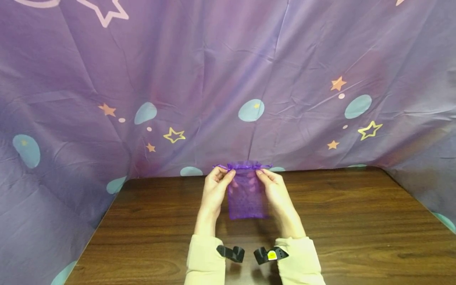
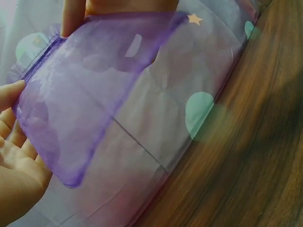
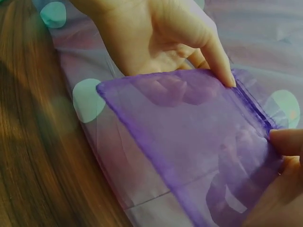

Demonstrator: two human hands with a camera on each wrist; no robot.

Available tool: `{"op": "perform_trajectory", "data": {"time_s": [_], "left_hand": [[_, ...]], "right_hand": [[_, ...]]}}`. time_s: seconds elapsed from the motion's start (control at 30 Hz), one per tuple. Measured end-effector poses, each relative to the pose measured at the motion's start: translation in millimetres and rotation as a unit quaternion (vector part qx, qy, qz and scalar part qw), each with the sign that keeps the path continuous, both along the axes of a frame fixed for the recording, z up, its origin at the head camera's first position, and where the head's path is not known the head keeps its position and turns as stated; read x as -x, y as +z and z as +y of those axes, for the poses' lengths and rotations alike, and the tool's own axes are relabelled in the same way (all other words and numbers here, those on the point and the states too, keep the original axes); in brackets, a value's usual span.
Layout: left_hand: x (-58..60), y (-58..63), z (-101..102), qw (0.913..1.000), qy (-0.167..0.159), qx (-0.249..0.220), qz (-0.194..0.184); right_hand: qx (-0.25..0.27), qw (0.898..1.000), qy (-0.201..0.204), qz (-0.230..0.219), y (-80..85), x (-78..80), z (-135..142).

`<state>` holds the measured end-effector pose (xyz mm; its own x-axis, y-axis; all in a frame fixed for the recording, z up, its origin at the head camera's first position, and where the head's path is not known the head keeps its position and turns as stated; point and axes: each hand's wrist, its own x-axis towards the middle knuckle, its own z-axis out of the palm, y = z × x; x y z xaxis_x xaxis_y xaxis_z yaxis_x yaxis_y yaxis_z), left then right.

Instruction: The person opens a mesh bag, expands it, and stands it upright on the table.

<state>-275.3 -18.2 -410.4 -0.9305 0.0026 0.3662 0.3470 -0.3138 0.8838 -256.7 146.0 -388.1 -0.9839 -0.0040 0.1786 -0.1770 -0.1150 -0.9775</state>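
A sheer purple drawstring pouch (image 1: 247, 198) hangs upright between both hands, its gathered top edge uppermost. My left hand (image 1: 215, 190) pinches the top left corner between thumb and fingers. At the top right corner, my right hand (image 1: 278, 194) pinches the cloth the same way. Through the thin mesh of the pouch (image 2: 80, 90), fingers behind it show in the left wrist view. In the right wrist view the pouch (image 3: 175, 113) looks flat, and nothing can be made out inside it. Short drawstring ends stick out past both hands.
Below the hands lies a dark wooden table (image 1: 149, 229). A purple cloth (image 1: 213, 79) printed with stars and blue ovals hangs behind it and along both sides. Black straps (image 1: 231, 253) are around both sleeved wrists.
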Motion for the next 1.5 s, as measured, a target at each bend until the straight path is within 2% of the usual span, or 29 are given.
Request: {"op": "perform_trajectory", "data": {"time_s": [0.13,0.23,0.33,0.5,0.63,0.8,0.9,1.03,1.2,1.27,1.37,1.5], "left_hand": [[-1.6,3.1,-3.4,0.9996,-0.016,0.019,-0.016],[-2.9,6.0,-6.4,0.9986,-0.042,0.013,-0.03],[-3.9,8.4,-9.6,0.998,-0.053,0.004,-0.035],[-5.6,11.3,-14.7,0.9994,-0.02,0.019,-0.019],[-7.3,13.9,-15.5,0.9974,-0.013,0.07,0.007],[-7.6,12.8,-13.9,0.987,-0.019,0.153,0.044],[-6.9,11.1,-13.0,0.9805,-0.002,0.189,0.055],[-5.9,9.9,-12.4,0.9708,0.019,0.234,0.05],[-7.0,10.8,-12.9,0.9581,0.011,0.284,0.036],[-7.9,11.7,-12.7,0.9579,0.001,0.285,0.031],[-8.8,12.3,-11.4,0.9631,-0.01,0.267,0.032],[-22.0,27.8,-9.0,0.9692,-0.018,0.244,0.03]], "right_hand": [[-0.021,1.0,-0.014,0.015,2.0,-1.0,2.5],[-0.007,1.0,-0.018,0.022,2.1,-1.0,4.0],[0.004,1.0,-0.02,0.023,1.1,-0.6,4.9],[-0.006,0.999,-0.017,0.027,0.1,-1.0,5.7],[-0.027,0.999,-0.006,0.032,-1.4,-1.2,7.0],[-0.048,0.998,0.008,0.036,-3.3,-0.6,8.1],[-0.054,0.998,0.014,0.032,-4.3,0.0,8.6],[-0.066,0.997,0.003,0.032,-5.4,1.3,10.6],[-0.092,0.995,0.006,0.05,-7.9,2.8,18.0],[-0.113,0.991,0.019,0.065,-9.3,2.7,22.1],[-0.15,0.983,0.047,0.096,-11.1,1.9,26.3],[-0.185,0.973,0.077,0.117,-11.5,1.2,26.7]]}}
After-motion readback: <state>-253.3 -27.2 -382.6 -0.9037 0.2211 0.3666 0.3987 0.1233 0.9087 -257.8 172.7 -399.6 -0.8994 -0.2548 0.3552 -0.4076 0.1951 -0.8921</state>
